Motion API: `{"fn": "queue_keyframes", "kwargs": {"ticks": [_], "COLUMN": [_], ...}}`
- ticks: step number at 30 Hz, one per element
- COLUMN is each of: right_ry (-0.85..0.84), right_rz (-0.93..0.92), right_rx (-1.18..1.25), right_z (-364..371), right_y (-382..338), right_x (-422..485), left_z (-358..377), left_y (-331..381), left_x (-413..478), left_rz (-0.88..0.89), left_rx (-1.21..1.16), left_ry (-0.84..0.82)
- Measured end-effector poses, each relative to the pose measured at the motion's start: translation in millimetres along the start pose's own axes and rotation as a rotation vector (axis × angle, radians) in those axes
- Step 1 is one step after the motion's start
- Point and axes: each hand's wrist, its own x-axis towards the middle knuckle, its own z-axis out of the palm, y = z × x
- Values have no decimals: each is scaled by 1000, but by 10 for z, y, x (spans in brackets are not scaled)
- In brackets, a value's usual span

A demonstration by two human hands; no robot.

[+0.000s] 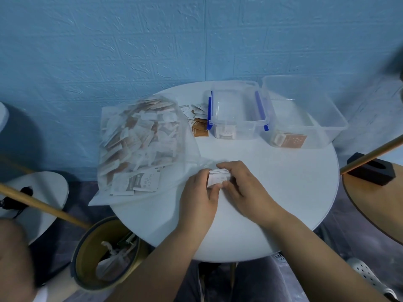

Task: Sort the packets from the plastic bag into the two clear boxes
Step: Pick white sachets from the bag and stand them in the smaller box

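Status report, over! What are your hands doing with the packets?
Left hand, right hand grip small packet stack. Plastic bag mostly full. Clipped box, plain box open, path clear.

The wall [109, 51] is blue with an embossed brick pattern, the round surface [272, 192] white, the packets [139, 136] in the clear plastic bag [189, 153] white and brown, one clear box [237, 129] trimmed with blue clips [260, 106], the other clear box [309, 110] holding brown packets [293, 141].
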Motion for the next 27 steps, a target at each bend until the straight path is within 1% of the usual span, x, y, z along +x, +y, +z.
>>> {"fn": "queue_keyframes", "kwargs": {"ticks": [4, 9, 12, 15, 18, 21, 24, 27], "right_ry": [-84, -227, -291, -345, -298, -249, -183, -88], "right_rz": [2, 65, 44, 11, -20, -25, 70, 201], "right_rx": [-39, -67, -86, -116, -119, -112, -57, -66], "right_z": [-133, -272, -321, -440, -653, -869, -1025, -1090], "right_y": [-25, -47, -68, -99, -161, -187, -92, 121], "right_x": [58, 154, 208, 303, 514, 822, 1165, 1497], "left_z": [-3, 12, -21, -126, -248, -258, -139, 3], "left_y": [9, -11, 0, 106, 288, 402, 351, 233], "left_x": [8, 27, 53, 108, 331, 695, 1043, 1281], "left_rz": [-3, -14, -7, 53, 129, 154, 179, 134], "left_rx": [33, 60, 86, 134, 126, -6, -62, -58], "left_ry": [-12, -24, -54, -71, -8, 17, 60, 76]}}
